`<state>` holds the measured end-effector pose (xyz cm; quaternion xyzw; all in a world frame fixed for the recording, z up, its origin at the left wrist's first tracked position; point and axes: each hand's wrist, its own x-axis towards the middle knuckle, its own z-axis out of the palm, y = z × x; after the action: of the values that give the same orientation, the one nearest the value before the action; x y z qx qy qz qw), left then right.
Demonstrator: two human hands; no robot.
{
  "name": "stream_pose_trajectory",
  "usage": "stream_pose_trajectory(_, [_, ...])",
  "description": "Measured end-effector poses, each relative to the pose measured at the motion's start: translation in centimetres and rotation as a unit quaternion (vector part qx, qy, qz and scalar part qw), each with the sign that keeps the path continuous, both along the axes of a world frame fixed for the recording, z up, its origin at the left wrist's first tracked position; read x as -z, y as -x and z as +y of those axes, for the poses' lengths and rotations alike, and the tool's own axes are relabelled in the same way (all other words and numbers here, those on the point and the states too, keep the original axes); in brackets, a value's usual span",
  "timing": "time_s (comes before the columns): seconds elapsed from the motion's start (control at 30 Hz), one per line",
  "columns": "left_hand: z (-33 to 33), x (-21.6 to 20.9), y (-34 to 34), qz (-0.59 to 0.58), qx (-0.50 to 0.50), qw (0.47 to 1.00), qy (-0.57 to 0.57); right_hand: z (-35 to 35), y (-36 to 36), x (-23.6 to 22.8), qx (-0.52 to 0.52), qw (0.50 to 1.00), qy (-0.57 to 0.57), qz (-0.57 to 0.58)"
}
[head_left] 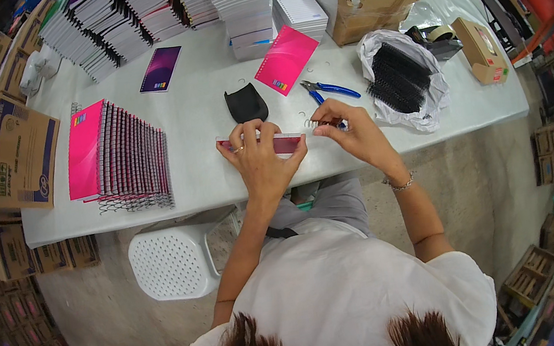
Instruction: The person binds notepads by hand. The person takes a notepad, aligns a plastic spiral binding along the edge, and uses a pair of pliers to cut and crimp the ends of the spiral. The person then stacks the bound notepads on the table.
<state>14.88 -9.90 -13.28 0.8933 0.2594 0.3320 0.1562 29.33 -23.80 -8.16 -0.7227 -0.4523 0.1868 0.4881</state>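
Note:
My left hand [257,154] is closed round a small pink-edged notebook [286,145], held at the table's near edge. By the notebook's right end, my right hand [356,130] pinches a wire spiral coil [313,124] between thumb and fingers. Whether the coil is threaded into the notebook is hard to make out. Just beyond my hands sits a black curved holder [246,104]. Blue-handled cutting pliers [336,89] lie behind my right hand, partly hidden by it. A loose pink cover [286,60] rests farther back, with small wire scraps around it.
On the left stands a stack of pink spiral notebooks [126,155]. A purple notebook [160,70] lies behind it. Tall paper stacks [240,8] line the back. To the right are black coils [399,78] in a white bag, a tape dispenser [441,43] and cardboard boxes [479,49].

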Motion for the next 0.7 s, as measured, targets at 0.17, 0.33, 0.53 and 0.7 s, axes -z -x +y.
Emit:
stream_pose_trajectory(0.17, [0.0, -0.1, 0.0, -0.002, 0.002, 1.0, 0.003, 0.7, 0.6, 0.0, -0.012, 0.999, 0.034, -0.014])
stream_pose_trajectory(0.33, [0.2, -0.1, 0.1, -0.001, 0.01, 1.0, 0.007, 0.8, 1.1, 0.1, -0.022, 0.999, -0.008, -0.035])
stream_pose_trajectory(0.53, [0.4, -0.3, 0.1, 0.015, 0.014, 1.0, 0.004, 0.9, 2.1, 1.9, 0.007, 0.997, -0.072, -0.016])
stream_pose_trajectory(0.7, [0.5, -0.9, 0.5, 0.048, 0.02, 0.999, 0.011, 0.8, 2.2, 1.0, -0.003, 0.993, -0.027, -0.118])
